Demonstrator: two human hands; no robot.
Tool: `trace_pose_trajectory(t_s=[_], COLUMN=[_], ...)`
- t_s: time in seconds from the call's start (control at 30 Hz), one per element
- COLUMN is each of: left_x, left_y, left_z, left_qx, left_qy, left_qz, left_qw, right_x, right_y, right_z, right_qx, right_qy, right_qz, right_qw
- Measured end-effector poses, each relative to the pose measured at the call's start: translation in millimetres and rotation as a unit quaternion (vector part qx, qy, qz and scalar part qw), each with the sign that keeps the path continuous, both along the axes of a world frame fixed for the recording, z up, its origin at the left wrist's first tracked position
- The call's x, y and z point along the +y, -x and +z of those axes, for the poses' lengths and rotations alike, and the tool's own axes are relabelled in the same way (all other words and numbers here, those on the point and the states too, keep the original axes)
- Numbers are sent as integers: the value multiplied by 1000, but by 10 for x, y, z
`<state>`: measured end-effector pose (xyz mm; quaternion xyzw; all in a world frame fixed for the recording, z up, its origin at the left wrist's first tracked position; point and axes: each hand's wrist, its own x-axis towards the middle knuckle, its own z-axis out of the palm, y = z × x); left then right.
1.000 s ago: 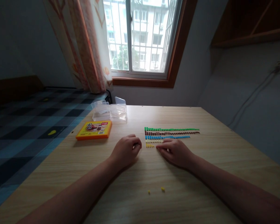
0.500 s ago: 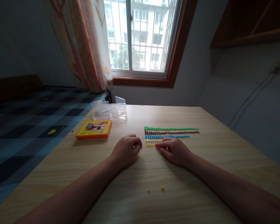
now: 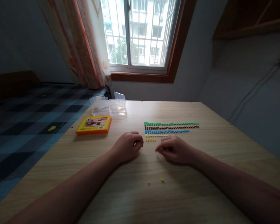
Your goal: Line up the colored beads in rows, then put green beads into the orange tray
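My left hand [image 3: 128, 145] rests on the table with its fingers curled and thumb pressed to them. Anything inside it is hidden. My right hand [image 3: 176, 150] hovers just in front of the rows, fingers bent, index finger and thumb slightly apart, with nothing visible between them. Ahead of it lies a short row of small yellow bricks [image 3: 150, 140]. Behind run rows of cream bricks [image 3: 152, 135], blue bricks [image 3: 157, 132], brown bricks [image 3: 158, 128] and green bricks [image 3: 158, 124]. Nearer me lie two loose yellow bricks, a larger one [image 3: 162, 180] and a smaller one [image 3: 149, 183].
An orange-and-yellow box [image 3: 93, 125] lies at the left of the wooden table [image 3: 121, 199]. Behind it stand clear plastic containers [image 3: 109, 108] with raised lids. A bed with a checked cover [image 3: 37, 115] adjoins the table's left side.
My right hand has drawn back from the yellow row toward me, and a yellow brick shows at the row's right end. My left hand stays curled. The view has tilted slightly down.
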<state>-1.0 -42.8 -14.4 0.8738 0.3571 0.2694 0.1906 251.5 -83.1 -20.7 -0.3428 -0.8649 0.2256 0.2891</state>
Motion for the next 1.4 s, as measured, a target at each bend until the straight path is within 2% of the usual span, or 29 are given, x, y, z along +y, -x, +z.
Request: trace_pose_trajectory(t_s=[0.1,0.23,0.4,1.23,1.4], left_x=[-25,-56,-66,-71,-69], left_y=[1,1,0,-20,-16], left_z=[26,71,97,96,89], left_qx=[29,88,108,121,118], left_qy=[3,-15,-22,-30,-33], left_qz=[-58,-81,-83,-66,-64], left_qw=[998,993,991,990,990], right_x=[-97,-169,-206,-277,-270], right_y=[6,-1,12,95,78], right_z=[106,179,195,215,230], right_qx=[-43,-109,-133,-131,-125], right_qy=[57,93,103,87,88], right_qz=[73,114,107,84,101], right_qw=[995,983,980,984,983])
